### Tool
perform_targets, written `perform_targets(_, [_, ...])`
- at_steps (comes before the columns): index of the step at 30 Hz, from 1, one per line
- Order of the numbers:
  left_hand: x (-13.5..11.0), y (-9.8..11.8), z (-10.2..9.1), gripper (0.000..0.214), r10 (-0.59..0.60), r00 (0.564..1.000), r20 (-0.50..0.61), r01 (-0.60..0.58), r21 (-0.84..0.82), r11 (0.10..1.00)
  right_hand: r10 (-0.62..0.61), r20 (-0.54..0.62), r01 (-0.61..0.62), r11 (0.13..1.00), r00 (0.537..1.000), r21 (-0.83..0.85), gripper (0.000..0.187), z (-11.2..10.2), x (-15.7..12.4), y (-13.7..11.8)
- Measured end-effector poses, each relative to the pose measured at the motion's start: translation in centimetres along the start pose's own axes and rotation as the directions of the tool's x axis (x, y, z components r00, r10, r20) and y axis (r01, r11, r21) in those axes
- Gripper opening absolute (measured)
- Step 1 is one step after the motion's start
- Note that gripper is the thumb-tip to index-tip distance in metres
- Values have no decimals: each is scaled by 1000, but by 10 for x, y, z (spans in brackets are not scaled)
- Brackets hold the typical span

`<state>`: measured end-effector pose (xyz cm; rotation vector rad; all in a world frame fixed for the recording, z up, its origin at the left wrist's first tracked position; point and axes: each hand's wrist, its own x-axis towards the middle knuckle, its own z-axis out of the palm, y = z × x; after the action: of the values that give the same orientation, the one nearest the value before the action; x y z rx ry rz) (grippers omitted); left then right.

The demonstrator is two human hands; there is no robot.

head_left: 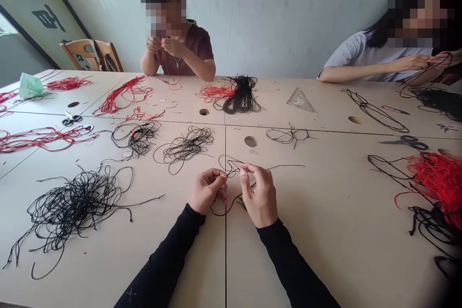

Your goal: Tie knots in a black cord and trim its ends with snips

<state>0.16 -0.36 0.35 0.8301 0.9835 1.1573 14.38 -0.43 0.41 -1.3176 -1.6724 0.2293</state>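
A thin black cord (231, 212) loops below and between my two hands at the middle of the table. My left hand (208, 189) pinches the cord between thumb and fingertips. Close beside it, my right hand (259, 193) has thumb and index finger brought together near another stretch of the cord, which seems to pass through them. Loose cord lies past my fingertips, with one end trailing right. A tangled bundle of thin black cord (191, 143) rests ahead of my left hand. A smaller black cord coil (291, 134) lies beyond my right hand.
A large black cord pile (77, 207) spreads at left. Red cords (438, 178) heap at right, near scissors (406, 142). More scissors (72, 118) lie far left. A triangle ruler (301, 100) sits at the back. Two people (180, 48) work with cords across the table (325, 250).
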Motion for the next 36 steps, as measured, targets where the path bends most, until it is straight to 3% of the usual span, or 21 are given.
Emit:
perform_targets(2, [0, 2, 1, 31, 10, 1000, -4, -10, -9, 1000, 110, 48, -110, 994, 993, 0, 24, -1, -1, 0])
perform_targets(4, [-1, 3, 1, 30, 17, 1000, 0, -17, -8, 1000, 210, 168, -219, 975, 963, 37, 29, -1, -1, -1])
perform_targets(7, [-1, 2, 1, 30, 15, 1000, 17, -15, 11, 1000, 239, 249, -273, 955, 938, 114, 31, 0, -2, -4])
perform_targets(14, [-1, -3, 1, 30, 19, 1000, 22, -21, 74, 997, 128, 133, -144, 983, 983, 116, 20, 2, -3, -7])
perform_targets(36, [2, -6, 0, 32, 46, 999, 18, -47, 66, 997, -48, 128, 48, 999, 991, 2, 15, 4, -5, -4])
